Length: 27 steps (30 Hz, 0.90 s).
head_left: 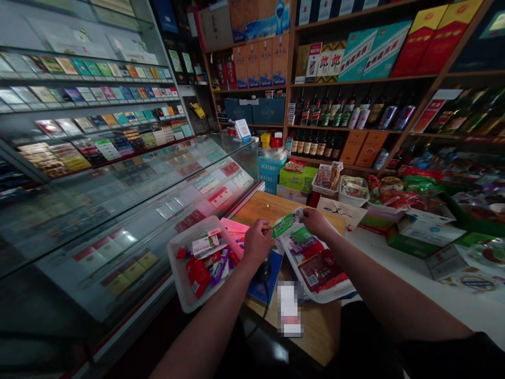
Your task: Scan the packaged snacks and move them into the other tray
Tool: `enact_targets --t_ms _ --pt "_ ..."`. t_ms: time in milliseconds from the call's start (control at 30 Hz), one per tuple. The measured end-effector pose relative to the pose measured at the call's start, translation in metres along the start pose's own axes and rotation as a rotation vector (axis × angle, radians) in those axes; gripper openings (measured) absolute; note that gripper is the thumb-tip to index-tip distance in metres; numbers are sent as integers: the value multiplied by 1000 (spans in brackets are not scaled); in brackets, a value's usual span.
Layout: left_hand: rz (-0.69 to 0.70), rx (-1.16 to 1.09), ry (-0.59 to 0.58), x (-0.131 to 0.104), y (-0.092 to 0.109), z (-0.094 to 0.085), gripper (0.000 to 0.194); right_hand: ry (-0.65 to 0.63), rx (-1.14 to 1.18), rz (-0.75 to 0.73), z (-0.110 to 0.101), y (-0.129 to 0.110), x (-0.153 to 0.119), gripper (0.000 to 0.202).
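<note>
Both my hands hold one small green snack packet above a wooden counter. My left hand pinches its left end and my right hand grips its right end. Below the packet lies a white tray with green and red snack packets. A second white tray, left of my left hand, holds several red, white and purple packets and rests partly on the glass display case.
The glass case on the left shows rows of cigarette packs. Shelves at the back carry bottles and boxed goods. Snack boxes and a green box stand beyond the counter. A white counter runs to the right.
</note>
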<state>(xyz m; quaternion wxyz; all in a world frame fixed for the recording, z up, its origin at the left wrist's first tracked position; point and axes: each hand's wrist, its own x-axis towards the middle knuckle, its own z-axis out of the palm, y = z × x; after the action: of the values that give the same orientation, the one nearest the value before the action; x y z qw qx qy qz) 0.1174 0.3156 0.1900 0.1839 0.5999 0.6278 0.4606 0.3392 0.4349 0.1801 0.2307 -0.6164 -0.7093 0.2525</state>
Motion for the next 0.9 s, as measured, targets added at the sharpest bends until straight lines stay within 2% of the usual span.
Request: enact_targets --t_ms 300,533,700,800,900 --pt "-76 89 -135 -29 27 50 26 59 32 91 -20 59 -22 26" --pt "-164 124 -245 -48 22 79 25 4 -96 156 -25 79 -41 26" --pt "-171 142 -310 -61 16 87 17 -28 -253 153 -23 88 -47 23" --pt "-173 97 -312 -66 18 86 13 -42 -304 168 -22 91 -47 22" --pt "-178 57 -313 -70 21 79 17 -34 -334 180 -21 89 -45 24"
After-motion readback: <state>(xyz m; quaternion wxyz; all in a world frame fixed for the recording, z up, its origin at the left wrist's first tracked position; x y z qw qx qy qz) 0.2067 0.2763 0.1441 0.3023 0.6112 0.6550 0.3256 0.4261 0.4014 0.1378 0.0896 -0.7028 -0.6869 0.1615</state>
